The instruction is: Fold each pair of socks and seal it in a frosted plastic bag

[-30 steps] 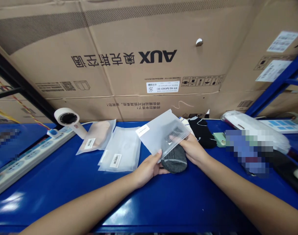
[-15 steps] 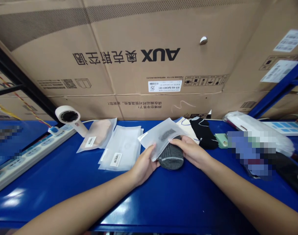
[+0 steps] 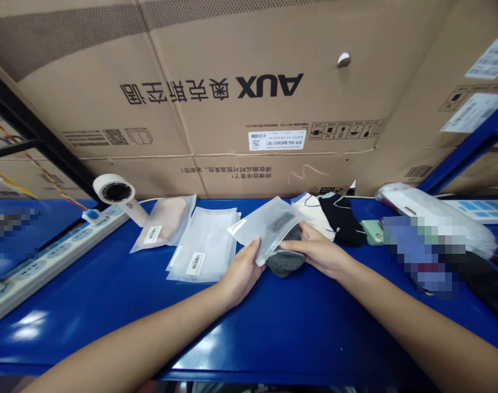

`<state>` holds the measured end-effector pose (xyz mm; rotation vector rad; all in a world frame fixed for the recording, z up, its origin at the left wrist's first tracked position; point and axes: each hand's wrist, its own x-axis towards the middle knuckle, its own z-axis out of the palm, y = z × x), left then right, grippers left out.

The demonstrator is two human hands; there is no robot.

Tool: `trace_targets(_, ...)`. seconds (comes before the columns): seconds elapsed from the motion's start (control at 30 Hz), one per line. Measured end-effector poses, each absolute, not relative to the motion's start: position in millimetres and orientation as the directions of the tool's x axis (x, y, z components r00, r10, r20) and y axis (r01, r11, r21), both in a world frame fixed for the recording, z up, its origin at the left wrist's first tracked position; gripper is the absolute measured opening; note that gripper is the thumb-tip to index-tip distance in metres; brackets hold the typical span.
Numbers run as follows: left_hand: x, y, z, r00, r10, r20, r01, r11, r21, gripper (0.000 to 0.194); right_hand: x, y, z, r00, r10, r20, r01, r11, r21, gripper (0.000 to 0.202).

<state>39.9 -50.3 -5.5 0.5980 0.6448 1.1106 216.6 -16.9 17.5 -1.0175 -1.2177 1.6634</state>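
My left hand point(image 3: 241, 273) pinches the near left edge of a frosted plastic bag point(image 3: 265, 224), thumb on top. The bag carries a small white label at its left corner and a printed dark block. My right hand point(image 3: 320, 251) grips dark grey socks point(image 3: 285, 263) by the bag's near right edge, its fingers bent around them. The bag covers the far part of the socks; how far they lie inside it I cannot tell. Behind my right hand lie cream socks point(image 3: 312, 210) with blue lines and black socks point(image 3: 343, 221).
Left on the blue table point(image 3: 249, 338) lie flat frosted bags point(image 3: 210, 240) and a filled bag point(image 3: 167, 215). Farther left are a white handheld device point(image 3: 117, 191) and a power strip point(image 3: 56, 254). A green case point(image 3: 372, 232) and white plastic-wrapped bundle point(image 3: 429, 215) are right; cardboard point(image 3: 216, 43) stands behind.
The grey socks' near end has drawn up and crumpled, with the pale band now hardly showing. My right hand has shifted slightly over them, while my left still holds the bag.
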Motion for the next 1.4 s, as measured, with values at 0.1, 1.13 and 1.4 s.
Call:
trace_targets(0.1, 40.8, -51.1, -4.2, 0.328, 0.933, -0.144, -0.616, 0.327, 0.716, 0.041, 213.0, -15.9, 14.4, -0.239, 0.939, -0.246, -0.224, -0.3, -0.927, 0.058)
trace_targets(1.13, 41.2, -53.8, 1.2, 0.375, 0.926, -0.051, -0.529, 0.259, 0.808, 0.031, 200.3, -31.6, 12.7, -0.247, 0.941, -0.231, -0.172, -0.277, -0.945, 0.034)
trace_targets(1.4, 37.4, -54.6, 0.7, 0.359, 0.927, -0.106, -0.575, 0.309, 0.758, 0.035, 203.0, -32.9, 20.8, -0.48, 0.811, -0.335, -0.308, -0.513, -0.802, 0.02)
